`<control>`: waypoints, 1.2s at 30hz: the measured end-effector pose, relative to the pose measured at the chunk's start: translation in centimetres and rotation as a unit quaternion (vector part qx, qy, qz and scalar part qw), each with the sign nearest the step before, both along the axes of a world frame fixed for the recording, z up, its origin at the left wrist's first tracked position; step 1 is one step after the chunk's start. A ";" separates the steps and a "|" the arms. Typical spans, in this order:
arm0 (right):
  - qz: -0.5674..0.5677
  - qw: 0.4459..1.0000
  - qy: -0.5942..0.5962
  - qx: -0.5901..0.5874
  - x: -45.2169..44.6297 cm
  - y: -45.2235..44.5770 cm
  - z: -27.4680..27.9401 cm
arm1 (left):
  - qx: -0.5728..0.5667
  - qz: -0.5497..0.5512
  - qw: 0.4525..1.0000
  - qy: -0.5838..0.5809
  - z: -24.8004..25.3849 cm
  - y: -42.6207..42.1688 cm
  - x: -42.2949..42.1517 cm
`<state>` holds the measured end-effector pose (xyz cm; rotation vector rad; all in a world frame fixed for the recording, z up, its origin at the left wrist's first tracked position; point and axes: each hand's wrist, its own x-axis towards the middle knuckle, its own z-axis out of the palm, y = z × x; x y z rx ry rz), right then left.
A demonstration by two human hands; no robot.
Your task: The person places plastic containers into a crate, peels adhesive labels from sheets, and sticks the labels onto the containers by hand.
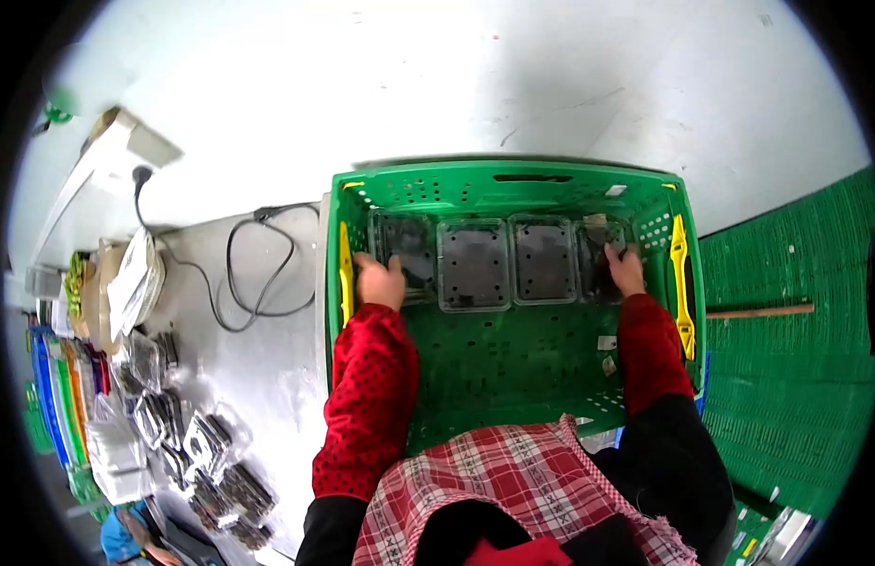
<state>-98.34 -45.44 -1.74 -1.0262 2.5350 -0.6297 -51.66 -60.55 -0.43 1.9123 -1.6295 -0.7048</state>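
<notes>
A green plastic crate [513, 415] with yellow side handles lies in front of me. Along its far side stand clear plastic boxes with dark contents: one at the left [407, 247], two in the middle [473, 266] [544, 262], and one at the right [598, 274]. My left hand [381, 281] touches the near left part of the left box, thumb and fingers apart. My right hand [626, 271] is at the right box, its fingers curled over the edge; the grip is partly hidden.
A metal table [258, 377] at the left bears a black cable [232, 274] and several packed clear boxes [211, 443]. Stacked green crates [796, 377] stand at the right, behind a wooden stick [763, 311]. A person in blue [121, 538] is at the lower left.
</notes>
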 end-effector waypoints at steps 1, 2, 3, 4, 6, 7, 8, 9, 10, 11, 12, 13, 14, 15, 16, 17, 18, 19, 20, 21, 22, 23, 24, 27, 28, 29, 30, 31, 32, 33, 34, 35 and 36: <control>-0.022 0.999 0.035 0.013 0.9 -0.8 0.1 | 0.031 0.018 0.999 0.014 0.6 0.3 -0.3; -0.042 0.996 0.070 0.023 2.1 -1.7 0.3 | 0.061 0.038 0.997 0.029 1.3 0.9 -1.0; -0.009 0.980 0.199 0.023 4.7 -2.0 1.8 | -0.072 0.015 0.997 -0.004 0.1 1.7 -1.3; 0.033 0.945 0.326 0.009 7.8 -2.3 3.6 | -0.204 0.007 0.978 -0.047 -2.4 2.2 -1.4; 0.231 0.918 0.293 -0.131 12.1 -2.9 3.3 | -0.162 -0.081 0.952 -0.248 -2.7 1.3 -3.2; 0.309 0.898 0.284 -0.135 16.0 -2.6 3.4 | -0.059 -0.115 0.967 -0.220 1.3 2.0 -4.8; 0.407 0.859 0.290 -0.116 19.0 -2.3 2.9 | -0.030 -0.134 0.968 -0.211 3.6 2.5 -5.6; 0.474 0.801 0.361 -0.061 20.3 -2.9 0.7 | -0.031 -0.150 0.967 -0.203 5.9 3.4 -5.8; 0.454 0.862 0.203 -0.098 18.1 -4.4 -3.3 | -0.078 -0.155 0.962 -0.211 7.4 5.4 -5.8; 0.411 0.904 0.041 -0.112 16.8 -7.0 -6.3 | -0.126 -0.158 0.954 -0.220 9.1 7.2 -5.7; 0.439 0.869 0.225 -0.032 17.8 -7.8 -6.2 | -0.172 -0.160 0.944 -0.230 10.8 9.0 -5.5; 0.427 0.804 0.412 0.044 17.7 -7.5 -4.4 | -0.164 -0.202 0.940 -0.219 9.7 11.6 -3.2; 0.483 0.774 0.408 -0.024 19.2 -6.7 -1.0 | -0.153 -0.243 0.935 -0.206 8.6 14.3 -0.9; 0.480 0.822 0.300 0.053 18.3 -9.3 0.1 | -0.140 -0.284 0.929 -0.191 7.5 16.9 1.5; 0.436 0.861 0.255 -0.059 19.0 -10.1 2.1 | -0.150 -0.350 0.904 -0.196 7.0 19.5 5.0; 0.389 0.884 0.199 -0.166 20.3 -10.8 4.7 | -0.166 -0.373 0.899 -0.161 8.7 21.4 8.0; 0.382 0.829 0.285 -0.294 22.9 -11.9 8.4 | -0.182 -0.399 0.890 -0.122 10.4 22.9 10.0; 0.412 0.798 0.208 -0.387 30.2 -10.1 15.2 | -0.188 -0.389 0.894 -0.120 10.5 24.1 11.1; 0.475 0.777 0.120 -0.395 36.2 -9.7 19.1 | -0.207 -0.371 0.899 -0.108 10.4 24.8 11.8; 0.533 0.746 0.036 -0.399 41.9 -8.9 21.9 | -0.232 -0.354 0.901 -0.096 10.1 25.9 12.4; 0.587 0.735 -0.032 -0.339 47.6 -8.4 22.8 | -0.255 -0.335 0.903 -0.086 9.9 26.2 12.5; 0.658 0.692 -0.085 -0.286 53.5 -7.2 23.4 | -0.280 -0.315 0.904 -0.076 9.7 26.2 12.9; 0.689 0.672 -0.173 -0.208 59.4 -6.9 22.3 | -0.302 -0.295 0.904 -0.068 9.4 26.4 13.6; 0.818 0.530 -0.016 -0.223 73.8 -6.5 14.4 | -0.228 -0.173 0.953 0.103 10.4 30.9 23.1; 0.823 0.528 -0.015 -0.209 78.2 -6.8 11.0 | -0.248 -0.084 0.964 0.045 12.2 33.7 29.5; 0.816 0.541 0.014 -0.202 82.2 -6.6 9.1 | -0.354 0.082 0.931 0.024 10.4 36.1 34.4; 0.809 0.553 0.043 -0.196 85.9 -6.2 7.7 | -0.276 0.247 0.929 0.008 10.5 39.3 39.7; 0.796 0.560 0.084 -0.213 89.2 -5.6 6.8 | -0.249 0.413 0.876 0.015 10.8 42.0 45.1; 0.781 0.568 0.125 -0.227 92.0 -5.0 5.7 | -0.282 0.535 0.785 -0.136 8.2 45.2 50.2; 0.771 0.556 0.168 -0.263 94.3 -5.6 3.1 | -0.226 0.603 0.764 -0.035 9.3 48.8 53.6; 0.769 0.563 0.157 -0.259 95.9 -5.7 2.5 | -0.092 0.653 0.740 -0.131 5.4 52.4 57.3; 0.777 0.605 0.106 -0.137 97.4 -5.9 2.1 | -0.053 0.688 0.716 -0.106 1.0 54.5 60.5; 0.771 0.635 0.055 -0.012 98.5 -6.2 1.8 | 0.006 0.686 0.727 -0.029 -0.7 55.9 62.6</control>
